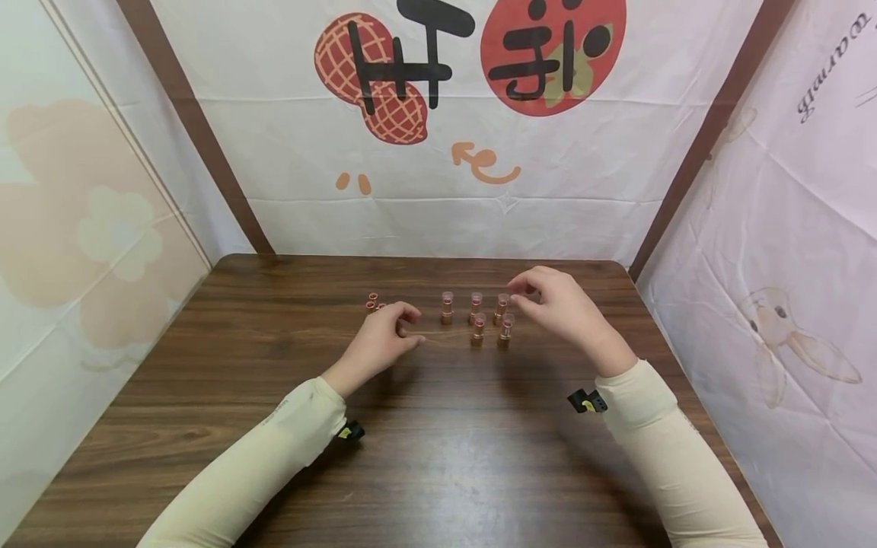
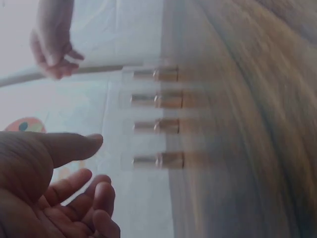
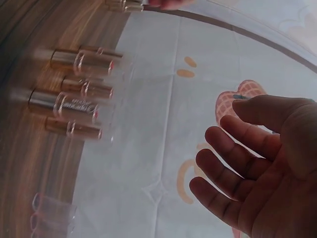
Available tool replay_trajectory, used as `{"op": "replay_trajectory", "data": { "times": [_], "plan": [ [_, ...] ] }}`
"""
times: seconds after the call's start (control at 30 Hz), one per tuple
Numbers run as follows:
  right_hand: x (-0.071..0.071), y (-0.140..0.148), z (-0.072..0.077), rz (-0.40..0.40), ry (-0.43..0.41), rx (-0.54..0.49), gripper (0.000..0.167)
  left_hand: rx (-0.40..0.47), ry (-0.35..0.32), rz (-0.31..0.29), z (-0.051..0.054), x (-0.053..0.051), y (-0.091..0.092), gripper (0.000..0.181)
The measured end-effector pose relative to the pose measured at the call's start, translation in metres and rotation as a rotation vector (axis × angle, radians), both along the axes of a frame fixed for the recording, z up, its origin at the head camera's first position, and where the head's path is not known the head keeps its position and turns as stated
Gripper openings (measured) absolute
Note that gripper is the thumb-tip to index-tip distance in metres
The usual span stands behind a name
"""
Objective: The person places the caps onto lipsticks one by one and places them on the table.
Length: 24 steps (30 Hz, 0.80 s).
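Several lipsticks with rose-gold tubes and clear caps stand upright on the table, three in a back row including one lipstick (image 1: 448, 308), and two in front including another lipstick (image 1: 477, 332). My left hand (image 1: 379, 340) hovers left of them with thumb and fingers apart, holding nothing. Beside it stand several rose-gold tubes (image 1: 373, 297), partly hidden by that hand. Over the right end of the back row is my right hand (image 1: 555, 304), its fingers (image 3: 218, 198) loosely bent and nothing between them. In the right wrist view, clear caps (image 3: 52, 215) stand past the lipsticks.
The brown wood-grain table (image 1: 438, 457) meets a white printed cloth wall (image 1: 582, 205) at its back edge. A similar cloth (image 1: 767, 251) hangs along the right side, another on the left. A black strap device (image 1: 588, 401) sits at the right wrist.
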State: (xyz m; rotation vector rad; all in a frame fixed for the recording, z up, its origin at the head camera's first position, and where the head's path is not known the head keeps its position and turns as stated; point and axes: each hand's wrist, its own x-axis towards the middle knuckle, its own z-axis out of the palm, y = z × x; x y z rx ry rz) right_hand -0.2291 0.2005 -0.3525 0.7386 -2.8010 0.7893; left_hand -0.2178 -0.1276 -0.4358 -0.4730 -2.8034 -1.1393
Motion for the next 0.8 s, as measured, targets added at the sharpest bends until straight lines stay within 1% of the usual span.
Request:
{"op": "replay_trajectory", "data": {
  "times": [0.13, 0.3, 0.5, 0.63, 0.8],
  "plan": [
    [-0.007, 0.007, -0.005, -0.020, 0.008, 0.016, 0.022, 0.016, 0.034, 0.014, 0.007, 0.001, -0.015, 0.035],
    [-0.016, 0.015, -0.010, -0.056, -0.008, 0.034, 0.020, 0.009, 0.059, 0.053, 0.011, 0.002, -0.032, 0.033],
    [-0.025, 0.025, -0.016, -0.101, -0.040, 0.042, 0.022, 0.017, 0.046, 0.080, 0.010, 0.000, -0.049, 0.030],
    [-0.031, 0.032, -0.020, -0.130, -0.037, 0.052, 0.024, 0.009, 0.047, 0.115, 0.008, -0.003, -0.058, 0.035],
    [-0.039, 0.040, -0.025, -0.156, -0.022, 0.076, 0.024, -0.021, 0.044, 0.163, 0.003, -0.008, -0.066, 0.042]
  ]
}}
